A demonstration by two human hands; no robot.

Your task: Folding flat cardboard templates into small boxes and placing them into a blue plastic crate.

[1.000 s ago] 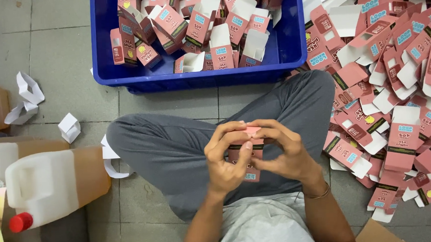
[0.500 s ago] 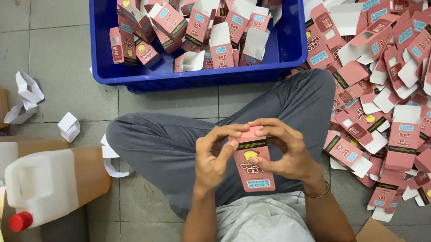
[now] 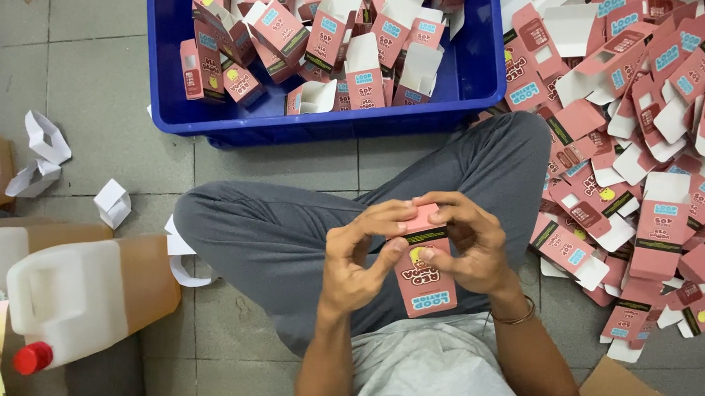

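Two hands on one pink carton [image 3: 424,272], above the lap.
Left hand [image 3: 355,264] and right hand [image 3: 464,249] have fingers closed on its top flap; squeeze unevenly and it could crease, or slip toward the flat pile [image 3: 639,133] at 3 o'clock.

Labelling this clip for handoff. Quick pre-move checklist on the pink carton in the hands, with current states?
1. Both hands on the pink carton: ok, left hand and right hand grip its upper end.
2. Top end closed: cannot tell, fingers cover it.
3. Carton formed, not flat: ok.
4. Room in the blue crate: ok, part of its floor shows bare.
5. Flat cartons within reach: ok, piled by the right knee.
6. Jug capped: ok, red cap on.
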